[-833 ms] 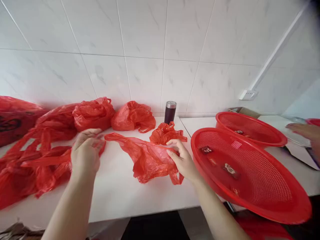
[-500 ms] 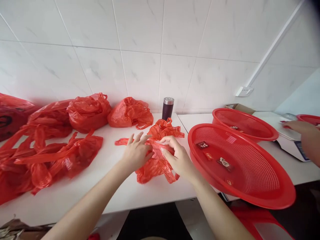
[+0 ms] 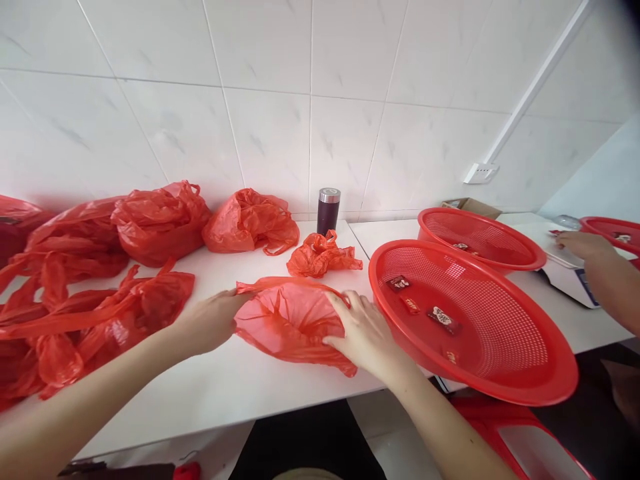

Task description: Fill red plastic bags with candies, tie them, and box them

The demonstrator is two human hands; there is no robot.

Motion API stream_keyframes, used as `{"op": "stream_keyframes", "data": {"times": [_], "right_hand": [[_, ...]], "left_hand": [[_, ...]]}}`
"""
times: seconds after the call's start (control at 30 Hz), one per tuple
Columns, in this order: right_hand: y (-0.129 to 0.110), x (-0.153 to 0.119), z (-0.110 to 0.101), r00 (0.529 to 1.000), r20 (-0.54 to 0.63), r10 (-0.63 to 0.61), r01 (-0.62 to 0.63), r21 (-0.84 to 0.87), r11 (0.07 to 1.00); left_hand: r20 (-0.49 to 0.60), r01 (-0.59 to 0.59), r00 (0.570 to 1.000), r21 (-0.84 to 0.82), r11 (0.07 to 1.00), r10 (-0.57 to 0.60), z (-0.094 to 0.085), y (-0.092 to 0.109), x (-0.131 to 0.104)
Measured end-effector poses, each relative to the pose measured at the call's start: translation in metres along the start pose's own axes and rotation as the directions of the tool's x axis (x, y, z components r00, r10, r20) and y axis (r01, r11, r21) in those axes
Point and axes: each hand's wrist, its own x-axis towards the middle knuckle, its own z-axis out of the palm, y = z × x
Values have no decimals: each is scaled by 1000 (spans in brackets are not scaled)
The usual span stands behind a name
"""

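A thin red plastic bag (image 3: 287,327) lies spread on the white table in front of me, its mouth stretched wide and facing up. My left hand (image 3: 210,323) grips its left edge, the fingertips hidden by the film. On the opposite side, my right hand (image 3: 363,330) has the bag's right edge between thumb and fingers. Just behind the bag sits a crumpled red plastic bag (image 3: 323,259). Close to my right hand stands a large red plastic basket (image 3: 515,333) with several small wrapped pieces, among them a dark brown packet (image 3: 443,319).
Filled red bags (image 3: 160,223) crowd the table's left side. A dark tumbler (image 3: 328,212) stands near the tiled wall. Behind the large basket is another red basket (image 3: 530,257). At right, another person's hand (image 3: 583,245) is over a white scale (image 3: 567,283).
My hands have moved apart, left hand leftward, and the bunched red bag between them is now spread open. The view has shifted slightly.
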Motion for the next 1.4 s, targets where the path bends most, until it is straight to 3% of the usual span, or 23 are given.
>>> {"op": "stream_keyframes", "data": {"times": [0.07, 0.13, 0.17, 0.23, 0.33, 0.4, 0.47, 0.53, 0.6, 0.67, 0.73, 0.8, 0.9, 0.97, 1.03, 1.13, 1.2, 1.27, 1.33, 1.4], "right_hand": [[-15, 2, 2, 964, -243, -104, 117, 39, 992], [-29, 6, 8, 931, -319, -177, 221, 109, 969], [-35, 9, 14, 941, -272, -202, 248, 146, 958], [-41, 14, 28, 974, -55, -219, 225, 191, 955], [-35, 19, 48, 959, 212, -188, 149, 187, 971], [-25, 18, 53, 944, 274, -184, 135, 188, 973], [-14, 16, 52, 935, 328, -136, 70, 206, 976], [-4, 16, 48, 908, 412, -72, -29, 233, 972], [2, 18, 46, 872, 487, -48, -90, 258, 962], [4, 21, 46, 857, 512, -68, -85, 271, 959], [-1, 22, 46, 859, 506, -79, -67, 265, 962], [-10, 18, 39, 875, 475, -94, -37, 260, 965], [-24, -2, 7, 910, 338, -240, 110, 361, 926], [-21, -22, -24, 924, 208, -321, 201, 452, 869], [-4, -44, -55, 957, 132, -259, 183, 415, 891], [44, -72, -80, 994, 104, 26, -38, 116, 993], [74, -84, -81, 967, 175, 186, -184, -28, 983], [88, -89, -72, 943, 245, 224, -223, -32, 974], [83, -83, -60, 954, 242, 176, -188, 27, 982], [65, -67, -47, 975, 170, 146, -154, 32, 988]], "left_hand": [[77, 129, 990, -205, 970, -115, 5, 10, -3], [149, 247, 968, -399, 883, -203, 9, 22, -3], [183, 289, 957, -521, 803, -225, 11, 28, -3], [258, 334, 942, -764, 552, -214, 15, 40, -3], [327, 351, 930, -926, 140, -164, 18, 49, -8], [338, 354, 927, -932, 79, -164, 18, 44, -12], [321, 354, 932, -906, 234, -166, 15, 30, -13], [288, 327, 944, -771, 547, -159, 13, 9, -12], [244, 252, 959, -485, 838, -147, 15, -9, -11], [181, 141, 977, -163, 976, -111, 20, -21, -10], [130, 66, 989, 80, 995, -76, 27, -23, -10], [145, 46, 987, 165, 985, -70, 29, -20, -9], [249, 45, 967, 14, 999, -48, 21, -10, -6], [250, 36, 968, -99, 994, -10, 10, -5, -3], [208, 23, 978, -151, 988, 10, -1, -1, 2], [252, 8, 966, -255, 967, 59, -9, 2, 12], [391, 6, 910, -348, 937, 140, -7, 5, 20], [551, 11, 802, -399, 917, 230, -1, 8, 29], [656, 15, 703, -397, 918, 273, 7, 13, 39], [681, 26, 680, -390, 920, 270, 12, 18, 51]]}}
